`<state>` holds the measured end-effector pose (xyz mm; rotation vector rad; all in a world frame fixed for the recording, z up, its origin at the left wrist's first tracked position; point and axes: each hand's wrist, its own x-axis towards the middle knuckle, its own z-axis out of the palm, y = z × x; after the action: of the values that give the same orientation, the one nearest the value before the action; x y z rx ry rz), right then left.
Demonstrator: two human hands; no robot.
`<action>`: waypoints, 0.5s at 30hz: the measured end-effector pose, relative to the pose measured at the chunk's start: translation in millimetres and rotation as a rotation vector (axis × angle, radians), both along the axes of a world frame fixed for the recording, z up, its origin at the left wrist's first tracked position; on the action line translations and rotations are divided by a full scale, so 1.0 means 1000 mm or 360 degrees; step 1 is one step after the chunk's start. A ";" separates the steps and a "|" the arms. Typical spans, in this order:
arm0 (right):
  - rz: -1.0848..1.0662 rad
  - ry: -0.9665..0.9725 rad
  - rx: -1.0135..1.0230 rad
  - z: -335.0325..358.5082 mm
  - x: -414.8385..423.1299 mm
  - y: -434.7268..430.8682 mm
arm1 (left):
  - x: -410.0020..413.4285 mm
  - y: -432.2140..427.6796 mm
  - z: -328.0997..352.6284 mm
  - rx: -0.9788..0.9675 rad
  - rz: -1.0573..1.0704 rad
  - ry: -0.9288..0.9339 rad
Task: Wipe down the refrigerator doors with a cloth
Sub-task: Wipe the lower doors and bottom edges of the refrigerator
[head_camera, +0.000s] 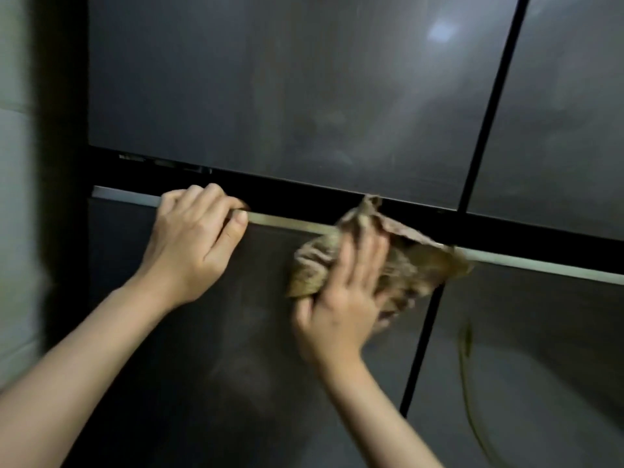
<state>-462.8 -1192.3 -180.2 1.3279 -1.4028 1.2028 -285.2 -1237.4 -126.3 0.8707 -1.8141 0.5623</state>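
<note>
Along the lower door's [202, 332] top edge, the trim [290, 222] is gripped by the left hand [192, 238], while a cloth [401, 265] is pressed flat by the open right hand [344, 298].

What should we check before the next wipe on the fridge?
1. Cloth under the right hand: ok, the open palm presses it flat.
2. Cloth on the lower left door: ok, at its top edge.
3. Left hand steadying the door: ok, its grip curls over the silver strip.
4. Smudges left on the doors: not ok, hazy marks show.
5. Cloth clean or wet: cannot tell, it is blurred.
</note>
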 end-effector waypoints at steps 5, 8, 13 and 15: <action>0.0430 0.0716 0.0406 0.009 0.036 -0.008 | 0.000 0.002 0.001 0.0021 -0.0001 0.0037; 0.0232 0.0653 0.0314 0.011 -0.017 0.011 | -0.001 0.008 0.001 0.0073 0.0027 0.0062; 0.0073 0.0102 -0.0034 0.002 -0.062 0.018 | -0.010 0.007 -0.008 -0.0039 0.0180 0.0094; 0.0015 -0.0058 -0.0039 0.008 -0.029 0.008 | -0.011 0.004 -0.009 -0.0051 0.0161 0.0116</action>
<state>-491.4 -1184.0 -172.3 1.3034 -1.4045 1.2521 -296.0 -1233.2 -135.0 0.9532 -1.6978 0.6144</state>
